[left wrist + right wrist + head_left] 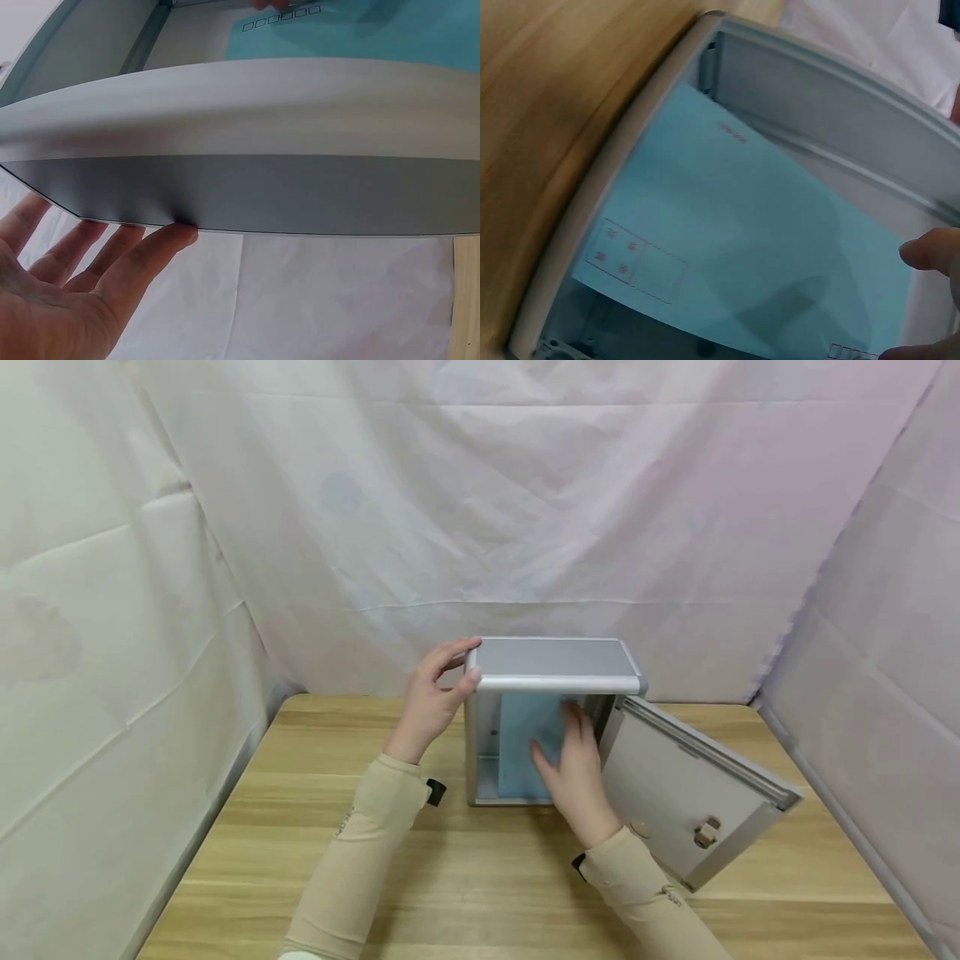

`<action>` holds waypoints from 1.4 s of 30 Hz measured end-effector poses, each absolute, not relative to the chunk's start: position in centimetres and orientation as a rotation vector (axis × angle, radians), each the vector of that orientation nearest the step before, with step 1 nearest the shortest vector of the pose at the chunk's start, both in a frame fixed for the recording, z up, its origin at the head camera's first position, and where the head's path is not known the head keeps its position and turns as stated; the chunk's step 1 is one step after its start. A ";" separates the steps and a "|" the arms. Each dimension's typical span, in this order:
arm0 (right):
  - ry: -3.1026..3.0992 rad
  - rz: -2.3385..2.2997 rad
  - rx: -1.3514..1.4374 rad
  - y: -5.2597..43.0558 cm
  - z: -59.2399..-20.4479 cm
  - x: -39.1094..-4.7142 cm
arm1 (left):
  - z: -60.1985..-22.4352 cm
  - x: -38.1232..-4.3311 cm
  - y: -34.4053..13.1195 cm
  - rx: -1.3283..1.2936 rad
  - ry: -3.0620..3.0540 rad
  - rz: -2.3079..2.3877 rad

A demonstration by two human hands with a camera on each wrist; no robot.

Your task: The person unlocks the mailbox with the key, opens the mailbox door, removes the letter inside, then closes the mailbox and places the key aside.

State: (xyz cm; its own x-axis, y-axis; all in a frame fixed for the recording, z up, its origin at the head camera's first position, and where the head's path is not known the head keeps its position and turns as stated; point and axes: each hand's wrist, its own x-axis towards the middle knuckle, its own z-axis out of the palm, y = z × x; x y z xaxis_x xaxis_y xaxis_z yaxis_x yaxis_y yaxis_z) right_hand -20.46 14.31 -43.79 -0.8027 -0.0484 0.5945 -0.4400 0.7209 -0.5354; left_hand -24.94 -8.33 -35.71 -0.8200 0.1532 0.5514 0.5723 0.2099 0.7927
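1. Blue envelope (519, 760): contained in grey box (558, 658), between the hands.
2. Right hand (577, 777): placed before envelope, fingers spread; contact cannot be told.
3. Left hand (430, 703): rested, fingers extended, at box's upper left corner.

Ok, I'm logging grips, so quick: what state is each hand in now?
Left hand: open, touching the box at an upper corner.
Right hand: open, by the blue envelope; contact can't be told.
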 end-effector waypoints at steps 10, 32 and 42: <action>-2.485 0.985 0.225 14.2 -44.9 -21.1 | -35.4 -24.9 -8.2 -0.680 -2.132 -1.631; -2.538 1.095 0.140 14.0 -46.6 -21.5 | -35.6 -25.0 -8.3 -0.680 -2.114 -1.660; -2.402 1.114 0.259 13.8 -46.6 -21.2 | -35.4 -25.0 -8.3 -0.659 -2.136 -1.653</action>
